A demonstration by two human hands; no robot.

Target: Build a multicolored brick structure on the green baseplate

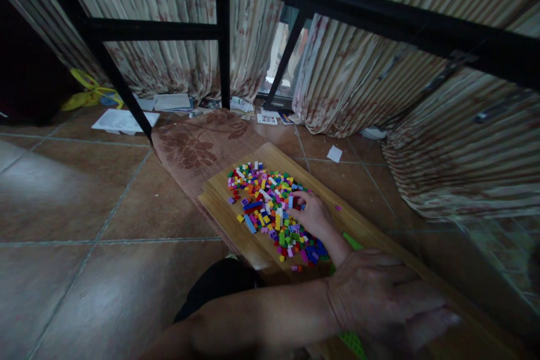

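Observation:
My right hand (314, 215) reaches over a pile of small multicoloured toy bricks (264, 216), its thumb and fingers closed on a light blue brick (291, 201). Closer to the camera, my left hand (383, 295) crosses in front of my right forearm, with its back turned up. Its fingers point right and are blurred, so I cannot tell whether it holds anything. A bright green studded plate (353, 344) shows in part below my left hand, mostly covered by it. The bricks lie spread on a wooden board (264, 154).
A brown patterned cloth (189, 146) lies under the far end of the board. A black metal frame (223, 62) rises before long curtains (346, 79). A white tray (122, 122), papers (172, 102) and a yellow item (86, 90) lie on the tiled floor.

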